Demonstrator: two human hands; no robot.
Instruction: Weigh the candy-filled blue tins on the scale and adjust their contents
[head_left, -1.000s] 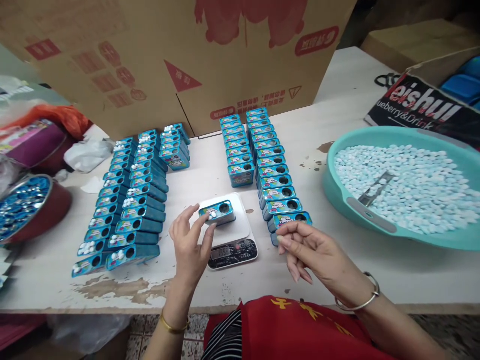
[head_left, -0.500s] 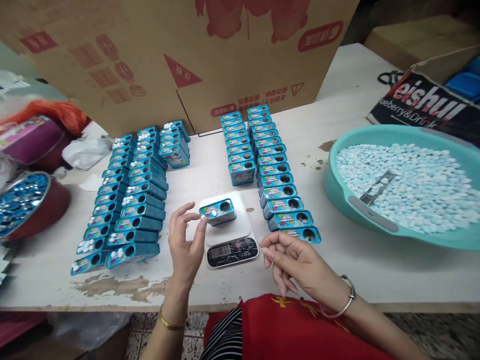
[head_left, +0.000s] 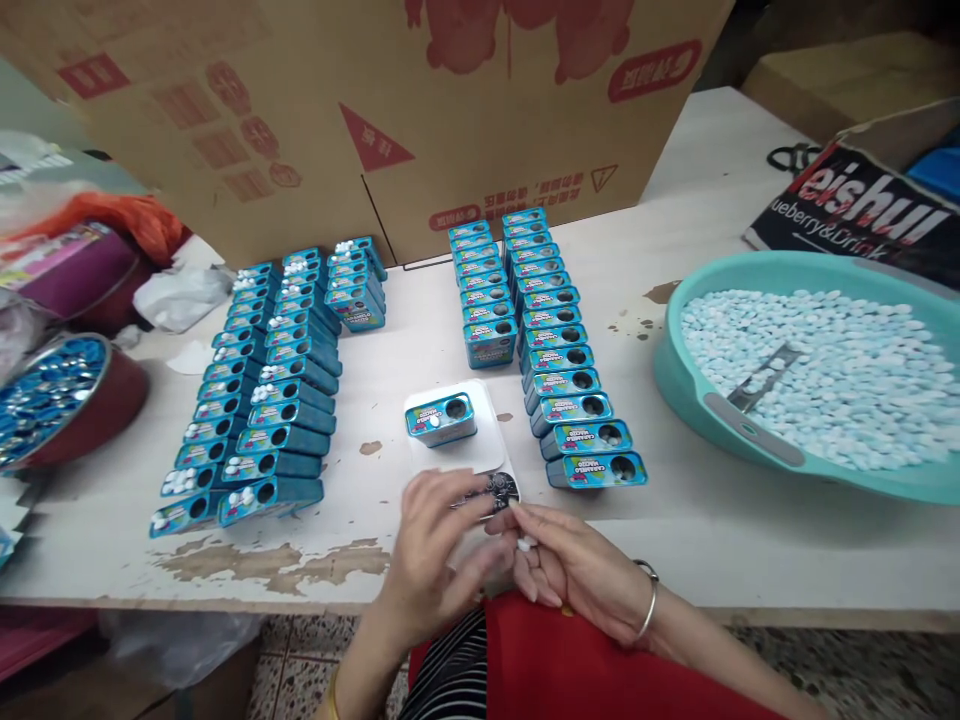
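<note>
A blue candy tin (head_left: 441, 425) stands on the white plate of a digital scale (head_left: 487, 440), its round hole facing up and a white candy on its top. My left hand (head_left: 435, 550) is over the scale's front, partly blurred, fingers stretched toward my other hand and nothing visible in them. It hides the scale's display. Low at the table's front edge, my right hand (head_left: 574, 565) is turned palm up with curled fingers, a small white candy (head_left: 525, 545) showing in it. My left fingertips overlap it in view; whether they touch I cannot tell.
Rows of blue tins (head_left: 281, 440) topped with white candies stand at left, more tins (head_left: 574, 410) at right. A teal basin (head_left: 675, 370) of pale candies holds a metal scoop (head_left: 765, 375). A red bowl (head_left: 120, 385) sits far left; a large cardboard box (head_left: 300, 80) stands behind.
My left hand has moved from beside the tin down and right toward my right hand, covering the scale's display. My right hand has turned palm up, showing a candy. The view has shifted slightly.
</note>
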